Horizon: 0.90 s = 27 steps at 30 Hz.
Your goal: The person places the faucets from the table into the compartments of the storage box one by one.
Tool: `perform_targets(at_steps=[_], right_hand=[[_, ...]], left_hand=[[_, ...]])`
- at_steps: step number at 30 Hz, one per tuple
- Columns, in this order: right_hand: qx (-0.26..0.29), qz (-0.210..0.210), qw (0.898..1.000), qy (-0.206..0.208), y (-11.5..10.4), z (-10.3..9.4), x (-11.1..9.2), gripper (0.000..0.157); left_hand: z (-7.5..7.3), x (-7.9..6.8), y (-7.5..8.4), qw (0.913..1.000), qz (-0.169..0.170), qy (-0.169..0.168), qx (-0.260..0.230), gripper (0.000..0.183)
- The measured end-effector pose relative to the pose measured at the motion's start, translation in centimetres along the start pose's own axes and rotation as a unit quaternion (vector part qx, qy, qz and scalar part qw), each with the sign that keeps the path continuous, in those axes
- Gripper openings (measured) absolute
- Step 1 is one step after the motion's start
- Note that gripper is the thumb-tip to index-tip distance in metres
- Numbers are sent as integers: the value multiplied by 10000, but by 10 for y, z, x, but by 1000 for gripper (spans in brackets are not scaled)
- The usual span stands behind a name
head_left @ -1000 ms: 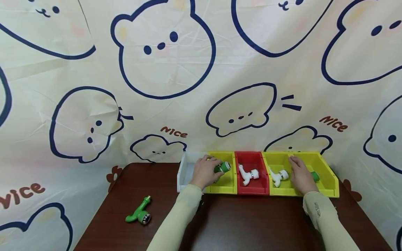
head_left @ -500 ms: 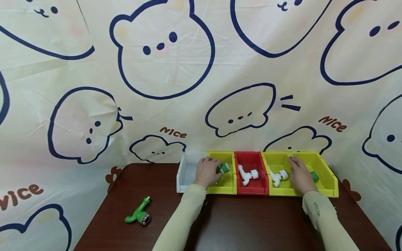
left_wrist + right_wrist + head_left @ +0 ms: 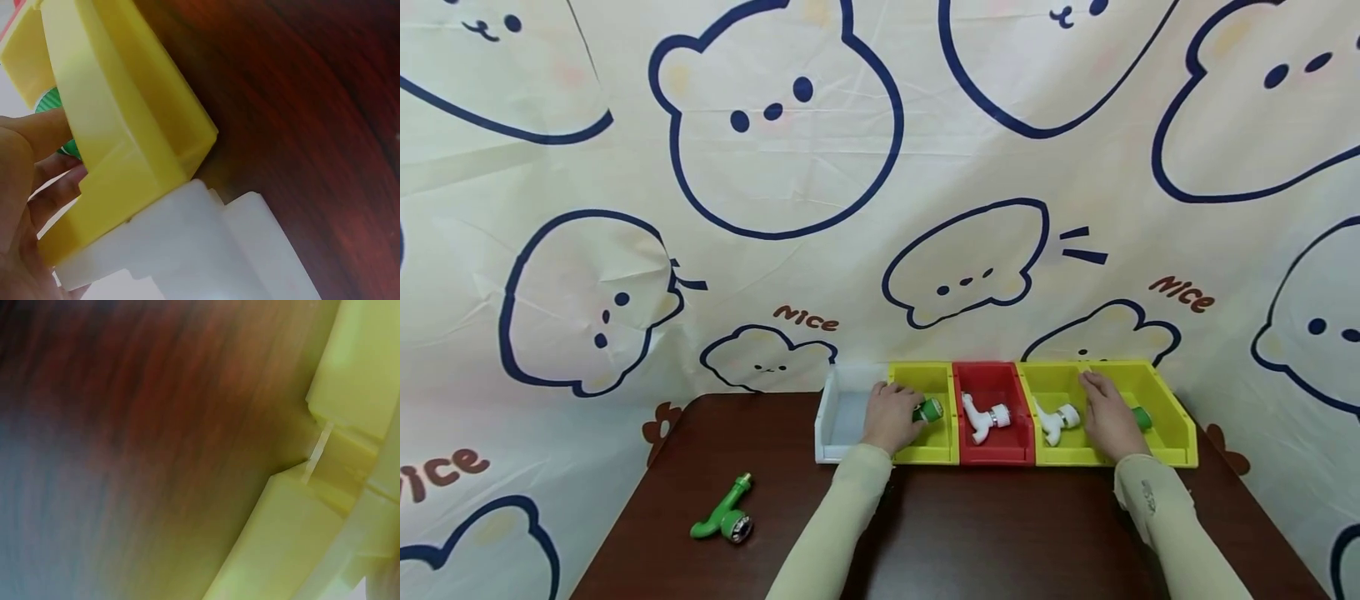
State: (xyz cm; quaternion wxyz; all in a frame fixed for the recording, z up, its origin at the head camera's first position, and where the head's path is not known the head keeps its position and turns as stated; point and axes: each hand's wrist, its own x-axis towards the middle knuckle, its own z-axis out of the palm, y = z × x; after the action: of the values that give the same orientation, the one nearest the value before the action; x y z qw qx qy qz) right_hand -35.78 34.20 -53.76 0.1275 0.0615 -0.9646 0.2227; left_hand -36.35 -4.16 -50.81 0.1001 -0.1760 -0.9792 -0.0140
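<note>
Head view: left hand (image 3: 891,419) grips a green tap (image 3: 929,410) inside the narrow yellow bin (image 3: 925,456); both sit slightly lower than a second ago, apparently a small adjustment, placing or lifting undecided. Right hand (image 3: 1108,419): unmoved in the wide yellow bin (image 3: 1176,457), partly covering a green piece (image 3: 1142,418); grip cannot be told. Left-wrist view: tap mostly hidden. Right-wrist view: blurred, fingers indistinct.

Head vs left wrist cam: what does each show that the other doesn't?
Head only: the right hand, two white faucets, and the loose green faucet.

Left wrist only: fine ribbing on the green piece, and the front join of the yellow bin and white bin, which the left arm covers in head.

Both: the left hand gripping the green piece, those bins, the table.
</note>
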Motion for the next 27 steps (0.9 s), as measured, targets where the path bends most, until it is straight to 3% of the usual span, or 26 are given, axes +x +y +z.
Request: perform_targets(at_steps=[10, 27], right_hand=[[16, -55, 10000, 39, -2, 0, 0, 51], [-28, -48, 10000, 69, 0, 3, 1, 50]], left_hand=[[7, 5, 4, 9984, -94, -481, 290, 43], [11, 6, 14, 9917, -103, -781, 1015, 42]])
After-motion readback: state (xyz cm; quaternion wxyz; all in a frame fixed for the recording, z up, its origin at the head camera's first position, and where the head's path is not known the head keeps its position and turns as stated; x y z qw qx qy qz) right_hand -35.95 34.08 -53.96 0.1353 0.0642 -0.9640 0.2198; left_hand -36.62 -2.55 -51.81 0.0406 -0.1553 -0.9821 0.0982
